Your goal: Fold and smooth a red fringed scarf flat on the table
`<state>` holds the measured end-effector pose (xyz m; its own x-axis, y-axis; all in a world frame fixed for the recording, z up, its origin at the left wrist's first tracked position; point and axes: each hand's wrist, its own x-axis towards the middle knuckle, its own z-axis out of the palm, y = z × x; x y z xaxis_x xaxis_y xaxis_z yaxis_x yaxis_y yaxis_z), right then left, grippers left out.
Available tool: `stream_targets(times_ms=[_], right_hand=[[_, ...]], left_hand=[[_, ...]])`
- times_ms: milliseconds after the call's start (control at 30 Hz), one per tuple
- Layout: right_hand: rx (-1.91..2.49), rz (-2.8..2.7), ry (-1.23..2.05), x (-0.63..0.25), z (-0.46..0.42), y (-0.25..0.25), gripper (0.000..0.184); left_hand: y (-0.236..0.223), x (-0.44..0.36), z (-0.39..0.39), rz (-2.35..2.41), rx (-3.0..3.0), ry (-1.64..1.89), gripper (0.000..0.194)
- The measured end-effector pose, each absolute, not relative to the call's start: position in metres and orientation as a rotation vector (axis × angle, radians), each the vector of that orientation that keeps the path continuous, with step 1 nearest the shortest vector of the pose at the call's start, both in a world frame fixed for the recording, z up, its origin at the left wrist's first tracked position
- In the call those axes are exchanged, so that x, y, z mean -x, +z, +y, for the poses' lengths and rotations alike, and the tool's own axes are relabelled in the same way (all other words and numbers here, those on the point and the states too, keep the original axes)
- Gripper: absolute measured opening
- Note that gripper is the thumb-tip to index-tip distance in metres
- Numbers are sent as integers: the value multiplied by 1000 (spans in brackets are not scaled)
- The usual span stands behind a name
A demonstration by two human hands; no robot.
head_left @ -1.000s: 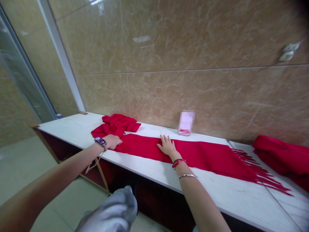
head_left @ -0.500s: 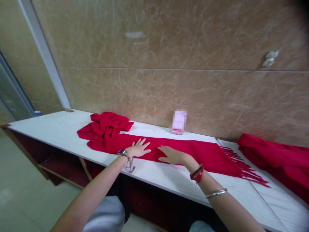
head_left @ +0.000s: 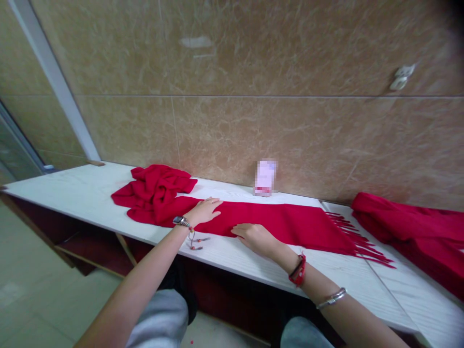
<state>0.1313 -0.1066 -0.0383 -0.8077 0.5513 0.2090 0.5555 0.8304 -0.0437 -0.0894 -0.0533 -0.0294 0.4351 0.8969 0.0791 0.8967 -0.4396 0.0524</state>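
A red scarf (head_left: 275, 220) lies stretched along the white tabletop, with its fringe (head_left: 358, 241) at the right end. Its left part runs into a crumpled heap of red cloth (head_left: 155, 186). My left hand (head_left: 203, 211) rests flat on the scarf near that heap, fingers outstretched. Farther right, my right hand (head_left: 255, 237) is at the scarf's near edge. Its fingers are bent and drawn together on the cloth there, and the thumb is mostly hidden.
More folded red cloth (head_left: 402, 227) lies at the right end of the table (head_left: 72, 193). A blurred pinkish upright item (head_left: 265, 178) leans by the tiled wall (head_left: 224, 130). A wall socket (head_left: 402, 77) is at upper right. Open dark red shelves (head_left: 90, 251) are below the tabletop.
My left hand has let go of the scarf by the heap and moved right to lie flat on it. My right hand has come to the near edge, fingers closing together. The view has turned rightward.
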Motion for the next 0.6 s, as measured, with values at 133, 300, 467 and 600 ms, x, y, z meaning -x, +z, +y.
stream_targets(times_ms=[133, 300, 467, 600], right_hand=[[976, -2806, -49, -132, -107, -35, 23], [1072, -2729, -3, -133, -107, -29, 21], [971, -2676, 75, -134, -105, -37, 19], [894, -2724, 112, -138, -106, -44, 18]], left_hand=[[-30, 84, -58, 1466, -2604, -74, 63], [-24, 85, -65, 1459, -2591, -64, 67], [-13, 84, -74, 1171, -2623, -136, 67], [-9, 79, -79, 1082, -2701, -83, 61]])
